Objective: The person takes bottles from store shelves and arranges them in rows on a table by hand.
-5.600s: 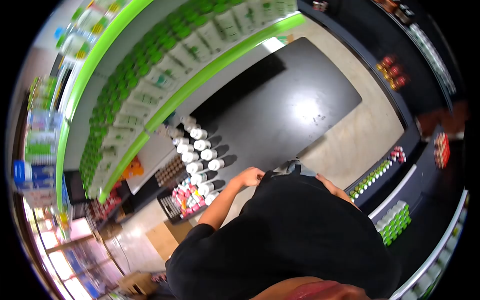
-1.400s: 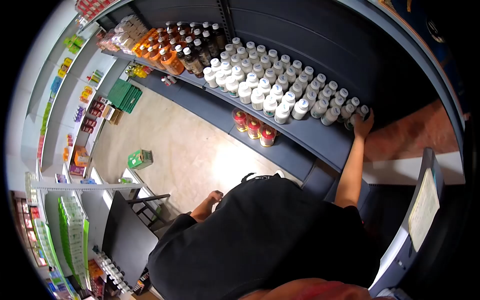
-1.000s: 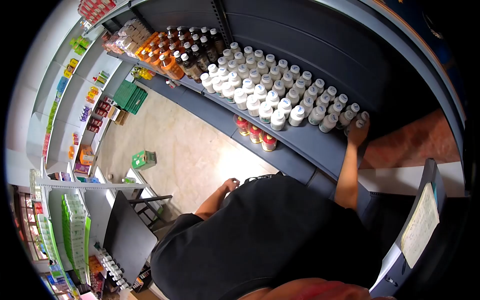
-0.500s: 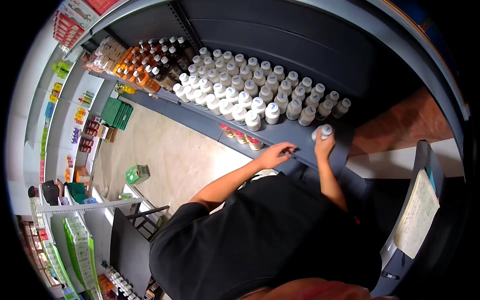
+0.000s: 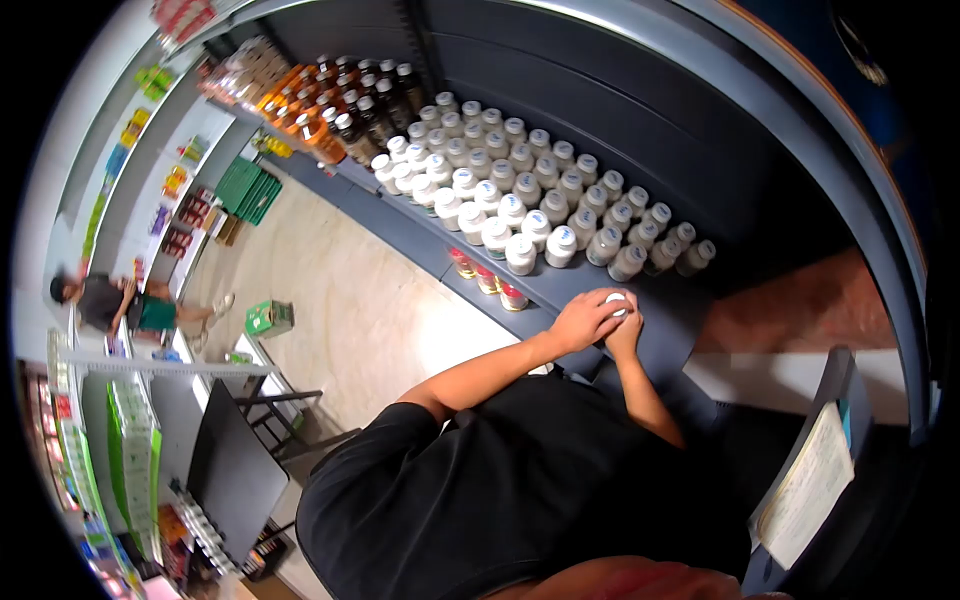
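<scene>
My left hand (image 5: 582, 321) and my right hand (image 5: 627, 332) meet over the shelf's front edge, both closed around one small white bottle (image 5: 616, 302). Only the bottle's pale top shows between the fingers; its body is hidden. Just beyond my hands, rows of matching white bottles (image 5: 527, 187) with white caps stand upright on the dark grey shelf (image 5: 650, 290). The closest standing bottle (image 5: 627, 262) is a little above my right hand.
Brown and orange bottles (image 5: 325, 142) stand farther left. Red-topped jars (image 5: 513, 297) sit on the level below. An open notebook (image 5: 808, 485) lies at right. A person (image 5: 105, 305) stands by the far-left shelves, with a green box (image 5: 270, 318) on the floor and a dark table (image 5: 235, 470) nearer.
My left hand has moved right and closed on the bottle in my right hand. My right hand has come down and left. The view has shifted, and the distant person shows more fully.
</scene>
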Demonstrator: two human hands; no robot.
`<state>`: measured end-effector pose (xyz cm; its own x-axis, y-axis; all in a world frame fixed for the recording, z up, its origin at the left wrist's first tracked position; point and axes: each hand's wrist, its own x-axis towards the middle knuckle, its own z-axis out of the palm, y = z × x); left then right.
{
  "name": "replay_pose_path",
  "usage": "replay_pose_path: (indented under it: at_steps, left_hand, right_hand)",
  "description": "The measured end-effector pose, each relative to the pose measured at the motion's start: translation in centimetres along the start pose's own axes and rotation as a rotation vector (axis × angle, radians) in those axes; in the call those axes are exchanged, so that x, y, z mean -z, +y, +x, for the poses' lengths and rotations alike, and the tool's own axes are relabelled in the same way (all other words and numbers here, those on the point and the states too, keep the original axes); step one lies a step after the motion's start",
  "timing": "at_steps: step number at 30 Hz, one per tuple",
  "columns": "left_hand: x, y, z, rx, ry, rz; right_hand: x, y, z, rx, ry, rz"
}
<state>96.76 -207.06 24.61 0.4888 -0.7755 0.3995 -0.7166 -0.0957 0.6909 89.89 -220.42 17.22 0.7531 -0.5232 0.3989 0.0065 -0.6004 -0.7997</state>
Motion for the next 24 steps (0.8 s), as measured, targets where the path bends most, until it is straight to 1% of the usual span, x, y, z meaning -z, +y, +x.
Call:
replay_pose_path:
  at_steps: [3,5,6,7,9,11,12,13,14,15,17,19,20,23,24]
  left_hand:
    - [1.8,-1.0,-3.0,-0.009,0.033,0.039]
    - [4.2,-1.2,-6.0,0.036,0.005,0.054]
    - [5.6,-1.4,-7.5,0.084,-0.010,0.058]
    - [6.9,-1.3,-9.6,0.140,-0.027,0.057]
    - [8.7,-2.1,-14.4,0.223,0.030,0.068]
    - [10.1,-3.1,-19.8,0.464,-0.018,0.145]
    - [10.8,-3.8,-22.7,0.538,-0.024,0.143]
    - [11.1,-4.3,-25.8,0.614,-0.026,0.132]
    - [11.8,-4.5,-28.5,0.731,-0.077,0.100]
    - [12.1,-4.5,-31.4,0.847,-0.123,0.054]
    - [11.1,-4.9,-37.3,0.962,-0.032,-0.020]
    - [9.8,-4.1,-42.3,1.152,0.254,-0.392]
    - [8.8,-3.8,-44.6,1.148,0.410,-0.511]
    - [6.7,-1.4,-49.6,1.174,0.809,-0.735]
    - [5.4,-1.2,-51.5,1.161,0.925,-0.783]
  right_hand:
    - [-2.4,-0.6,-2.0,0.070,-0.058,0.021]
    - [-4.6,-1.9,-3.7,0.167,-0.076,0.038]
    - [-5.2,-4.5,-4.2,0.217,-0.132,0.051]
    - [-6.4,-5.2,-5.6,0.219,-0.235,0.068]
    - [-9.6,-6.5,-7.8,0.249,-0.435,0.106]
    - [-12.4,-8.4,-8.7,0.180,-0.835,0.175]
    - [-13.9,-9.5,-9.3,0.160,-1.035,0.177]
    - [-15.3,-10.4,-9.8,0.141,-1.239,0.165]
    - [-16.3,-12.9,-10.7,0.124,-1.354,0.138]
    - [-18.6,-12.9,-11.6,0.088,-1.617,0.040]
    - [-22.7,-12.7,-14.5,0.341,-1.790,-0.007]
    - [-26.0,-14.8,-16.2,0.473,-1.959,-0.008]
    - [-27.7,-16.0,-17.3,0.538,-2.042,-0.005]
    - [-32.9,-17.2,-22.0,0.698,-2.257,-0.019]
    - [-33.9,-18.0,-23.8,0.699,-2.304,-0.049]
